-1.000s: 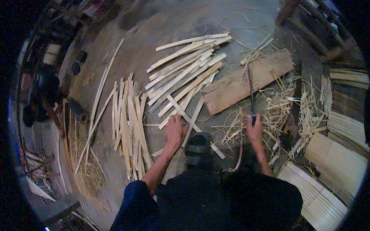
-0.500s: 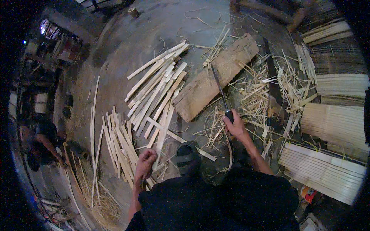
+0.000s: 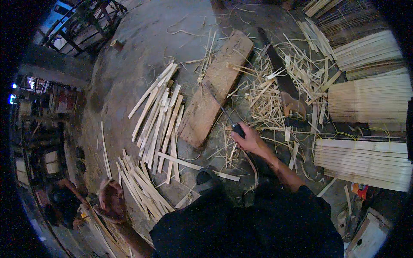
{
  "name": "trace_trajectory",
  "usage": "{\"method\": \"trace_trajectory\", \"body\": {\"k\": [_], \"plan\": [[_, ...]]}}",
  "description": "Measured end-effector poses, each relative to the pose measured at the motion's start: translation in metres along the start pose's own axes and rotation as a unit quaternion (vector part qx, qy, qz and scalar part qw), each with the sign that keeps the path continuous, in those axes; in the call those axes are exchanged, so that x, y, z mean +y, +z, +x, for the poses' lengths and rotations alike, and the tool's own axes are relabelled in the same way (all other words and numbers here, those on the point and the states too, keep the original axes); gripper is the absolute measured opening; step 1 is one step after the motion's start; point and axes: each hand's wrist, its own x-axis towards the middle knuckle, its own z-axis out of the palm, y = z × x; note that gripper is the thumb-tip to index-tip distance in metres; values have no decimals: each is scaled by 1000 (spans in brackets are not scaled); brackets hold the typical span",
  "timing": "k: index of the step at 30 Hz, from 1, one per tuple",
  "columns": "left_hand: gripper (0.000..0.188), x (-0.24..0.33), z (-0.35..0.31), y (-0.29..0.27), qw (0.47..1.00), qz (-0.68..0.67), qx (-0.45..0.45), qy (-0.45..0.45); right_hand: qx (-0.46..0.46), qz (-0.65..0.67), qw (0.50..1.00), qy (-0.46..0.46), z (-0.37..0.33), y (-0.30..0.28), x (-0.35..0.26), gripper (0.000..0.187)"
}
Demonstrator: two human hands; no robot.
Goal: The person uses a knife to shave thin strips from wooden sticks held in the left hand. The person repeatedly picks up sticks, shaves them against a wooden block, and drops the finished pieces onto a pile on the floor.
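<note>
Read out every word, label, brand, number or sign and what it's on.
None can be read.
No lettering can be made out on the wooden board, the pale strips or the black-handled tool in the right hand.
The reddish object at lower right is too small and blurred to tell.

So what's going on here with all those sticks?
Someone's right grip holds a black-handled knife, its blade pointing out across a wooden board. The left grip is off to the left, near two heaps of pale strips; it's too blurry to tell whether it holds anything. A handsaw lies among tangled shavings right of the board.
</note>
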Motion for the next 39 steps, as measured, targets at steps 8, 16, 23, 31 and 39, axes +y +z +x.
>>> {"method": "trace_trajectory", "body": {"k": [8,16,23,31,39], "plan": [[31,48,82,94,805,433,187,358,68,-46,997,-11,-11,7,11,42],[16,-4,106,236,952,71,120,271,112,-6,993,-37,-34,-6,-38,37],[29,16,96,279,941,-196,110,253,-21,6,994,-103,-27,-12,-104,40],[11,16,62,281,887,247,311,234,-87,57,979,-172,-29,7,-152,41],[24,12,67,284,893,169,302,289,-5,-20,1000,-2,-19,15,-63,42]]}}
